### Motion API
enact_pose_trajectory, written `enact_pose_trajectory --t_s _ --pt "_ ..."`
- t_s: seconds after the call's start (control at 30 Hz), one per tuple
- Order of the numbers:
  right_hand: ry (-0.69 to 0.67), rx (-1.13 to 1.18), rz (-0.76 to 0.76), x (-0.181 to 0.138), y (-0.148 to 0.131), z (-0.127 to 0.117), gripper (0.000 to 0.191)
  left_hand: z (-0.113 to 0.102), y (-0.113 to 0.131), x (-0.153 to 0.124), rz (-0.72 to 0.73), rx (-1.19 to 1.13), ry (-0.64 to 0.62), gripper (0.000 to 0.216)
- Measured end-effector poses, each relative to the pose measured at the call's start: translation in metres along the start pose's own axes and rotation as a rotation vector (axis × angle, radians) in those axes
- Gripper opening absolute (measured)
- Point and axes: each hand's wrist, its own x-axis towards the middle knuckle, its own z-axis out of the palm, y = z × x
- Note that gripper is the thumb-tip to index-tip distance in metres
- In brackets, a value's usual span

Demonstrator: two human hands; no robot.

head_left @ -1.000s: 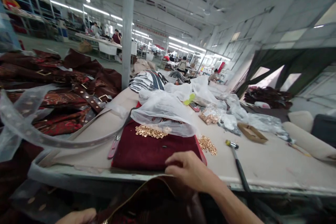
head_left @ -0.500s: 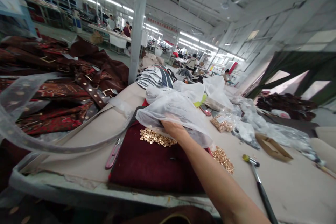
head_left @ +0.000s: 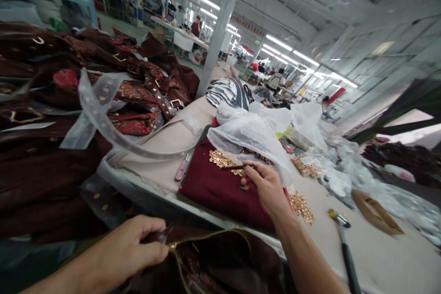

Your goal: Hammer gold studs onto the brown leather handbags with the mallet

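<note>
My right hand (head_left: 263, 187) hovers over a folded dark red cloth (head_left: 220, 188) on the table, its fingers pinched on a thin dark stick-like tool (head_left: 234, 166). Gold metal studs (head_left: 222, 161) lie on the cloth just beyond the fingers, partly under a clear plastic bag (head_left: 255, 140). My left hand (head_left: 129, 250) is closed on the edge of a dark brown bag (head_left: 220, 262) with a gold zipper, low in front of the table.
A hammer (head_left: 342, 243) lies right of my right arm, by another heap of gold studs (head_left: 301, 204). Pink snips (head_left: 181, 167) rest left of the cloth. Dark red bags with buckles (head_left: 69, 101) pile up at left. A pillar (head_left: 220, 32) and distant workers stand behind.
My right hand drew back from under the plastic bag and now pinches a thin tool. My left hand came into view gripping the brown bag. The camera swung left.
</note>
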Motion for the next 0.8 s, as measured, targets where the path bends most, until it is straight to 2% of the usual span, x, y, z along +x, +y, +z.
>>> enact_pose_trajectory --t_s 0.07,0.17,0.23,0.3,0.47,0.67,0.8 --pt "-0.049 0.156 0.025 -0.034 -0.017 0.006 0.036 0.0 0.008 -0.003 -0.005 -0.11 -0.08 0.02" --pt "-0.149 0.347 0.003 -0.079 -0.038 0.016 0.018 0.001 0.012 -0.005 -0.006 -0.135 -0.077 0.024" --pt "-0.224 0.308 -0.085 -0.101 -0.047 0.02 0.01 0.002 0.012 -0.006 0.012 -0.146 -0.085 0.027" --pt "-0.302 0.176 -0.193 -0.115 -0.052 0.022 0.011 0.003 0.012 -0.008 0.033 -0.168 -0.101 0.028" --pt "-0.398 -0.034 -0.344 -0.127 -0.062 0.021 0.014 0.001 0.015 -0.015 0.092 -0.2 -0.153 0.031" --pt "-0.451 -0.14 -0.415 -0.132 -0.073 0.017 0.018 0.006 0.009 -0.017 0.114 -0.169 -0.104 0.046" --pt "-0.473 -0.148 -0.436 -0.134 -0.076 0.016 0.019 0.007 0.005 -0.016 0.09 -0.133 -0.08 0.038"
